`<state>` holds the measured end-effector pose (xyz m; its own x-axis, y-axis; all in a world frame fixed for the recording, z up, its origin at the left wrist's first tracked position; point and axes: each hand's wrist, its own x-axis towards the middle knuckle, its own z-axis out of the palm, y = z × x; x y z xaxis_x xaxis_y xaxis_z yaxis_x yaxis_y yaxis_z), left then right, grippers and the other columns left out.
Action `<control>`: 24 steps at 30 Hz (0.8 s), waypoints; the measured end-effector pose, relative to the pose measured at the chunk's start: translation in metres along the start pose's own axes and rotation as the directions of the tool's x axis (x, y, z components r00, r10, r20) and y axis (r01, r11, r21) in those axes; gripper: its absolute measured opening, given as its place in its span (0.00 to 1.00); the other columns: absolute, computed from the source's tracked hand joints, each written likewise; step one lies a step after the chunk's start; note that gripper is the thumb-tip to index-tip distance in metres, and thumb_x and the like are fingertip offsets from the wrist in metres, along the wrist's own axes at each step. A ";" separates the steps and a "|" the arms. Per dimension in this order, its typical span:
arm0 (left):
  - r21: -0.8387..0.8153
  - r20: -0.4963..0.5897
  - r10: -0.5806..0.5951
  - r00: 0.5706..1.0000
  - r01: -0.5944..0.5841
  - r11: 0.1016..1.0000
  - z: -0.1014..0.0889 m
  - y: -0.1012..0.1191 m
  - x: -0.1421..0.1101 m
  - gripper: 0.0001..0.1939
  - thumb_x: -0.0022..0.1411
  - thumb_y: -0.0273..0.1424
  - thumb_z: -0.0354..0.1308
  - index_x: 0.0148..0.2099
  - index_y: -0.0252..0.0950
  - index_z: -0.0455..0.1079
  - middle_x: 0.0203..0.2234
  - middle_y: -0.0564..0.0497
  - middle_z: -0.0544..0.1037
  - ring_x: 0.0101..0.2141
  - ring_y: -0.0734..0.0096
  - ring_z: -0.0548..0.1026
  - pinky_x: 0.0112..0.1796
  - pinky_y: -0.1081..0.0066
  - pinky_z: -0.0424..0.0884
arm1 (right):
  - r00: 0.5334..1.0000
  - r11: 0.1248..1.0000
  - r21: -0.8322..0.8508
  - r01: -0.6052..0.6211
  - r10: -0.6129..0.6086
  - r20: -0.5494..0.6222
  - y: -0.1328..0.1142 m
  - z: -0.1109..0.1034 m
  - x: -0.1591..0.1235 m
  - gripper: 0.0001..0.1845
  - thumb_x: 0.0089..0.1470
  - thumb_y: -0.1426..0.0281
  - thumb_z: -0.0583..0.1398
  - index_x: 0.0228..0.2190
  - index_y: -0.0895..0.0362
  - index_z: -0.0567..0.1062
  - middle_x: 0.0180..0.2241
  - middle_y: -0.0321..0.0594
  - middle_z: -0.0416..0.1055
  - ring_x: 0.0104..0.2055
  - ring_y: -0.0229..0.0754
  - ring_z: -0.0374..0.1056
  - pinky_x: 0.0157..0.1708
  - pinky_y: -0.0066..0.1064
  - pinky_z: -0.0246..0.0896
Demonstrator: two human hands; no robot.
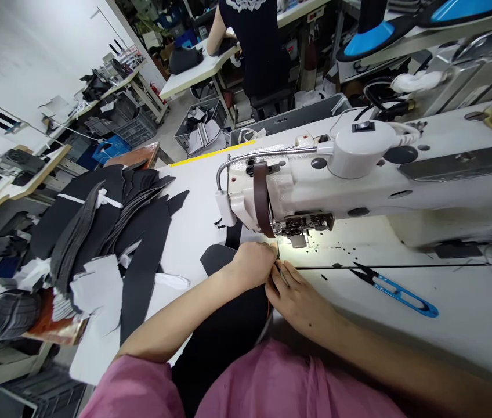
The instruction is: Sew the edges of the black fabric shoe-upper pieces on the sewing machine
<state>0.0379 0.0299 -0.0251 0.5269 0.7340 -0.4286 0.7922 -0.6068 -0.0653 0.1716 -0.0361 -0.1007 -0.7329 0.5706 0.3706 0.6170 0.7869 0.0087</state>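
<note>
A piece of black fabric [232, 313] runs from my lap up to the needle area of a white sewing machine [281, 197]. My left hand [254, 264] is closed on this fabric, its fingertips just in front of the presser foot. Close beside it, my right hand [298, 299] pinches the fabric's right edge with bent fingers. The fingertips of both hands nearly meet, and what lies between them is mostly hidden. An orange line [268, 310] shows along the fabric edge. To the right, blue thread snips [402, 293] lie on the white table [467, 325].
Stacks of black cut pieces [84, 215] and white scraps [100, 290] cover the table's left side. A lamp on a bent metal tube [225, 206] hangs left of the machine head. Beyond a grey crate [289, 119], another person [257, 46] sits at a worktable.
</note>
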 end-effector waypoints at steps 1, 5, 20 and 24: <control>-0.003 0.000 -0.001 1.000 0.001 1.000 0.000 -0.001 0.000 0.12 0.60 0.25 0.47 0.43 0.26 0.66 0.32 0.39 0.76 0.34 0.55 0.76 0.29 0.63 0.72 | 1.000 1.000 -0.008 -0.009 0.009 0.002 0.001 0.001 0.002 0.18 0.51 0.75 0.55 0.45 0.67 0.72 0.48 0.58 0.69 0.53 0.57 0.64 0.56 0.45 0.55; -0.004 -0.013 -0.022 1.000 0.022 1.000 0.001 -0.005 0.001 0.13 0.60 0.26 0.47 0.46 0.26 0.65 0.32 0.39 0.76 0.34 0.55 0.76 0.30 0.63 0.72 | 1.000 0.999 -0.049 -0.014 0.014 0.008 0.001 0.001 0.006 0.18 0.52 0.76 0.54 0.44 0.70 0.72 0.46 0.61 0.70 0.50 0.55 0.67 0.54 0.44 0.58; -0.020 0.094 0.010 0.996 -0.008 1.000 -0.009 -0.010 -0.002 0.19 0.57 0.25 0.51 0.51 0.28 0.63 0.34 0.38 0.76 0.36 0.52 0.76 0.33 0.60 0.73 | 0.999 0.999 -0.020 0.034 -0.034 0.020 -0.004 -0.001 0.003 0.14 0.48 0.79 0.57 0.38 0.70 0.75 0.41 0.62 0.72 0.44 0.54 0.71 0.46 0.41 0.66; -0.067 0.136 0.038 0.990 -0.029 0.997 -0.012 -0.010 -0.003 0.16 0.57 0.25 0.52 0.49 0.29 0.64 0.35 0.39 0.76 0.37 0.52 0.76 0.35 0.61 0.73 | 1.000 0.999 0.039 0.008 -0.009 0.017 -0.005 -0.004 0.001 0.09 0.49 0.80 0.56 0.33 0.65 0.74 0.39 0.58 0.74 0.44 0.51 0.71 0.44 0.37 0.68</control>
<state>0.0322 0.0374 -0.0120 0.5101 0.6618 -0.5494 0.7953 -0.6062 0.0082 0.1690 -0.0405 -0.0966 -0.7430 0.5675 0.3548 0.5993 0.8002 -0.0248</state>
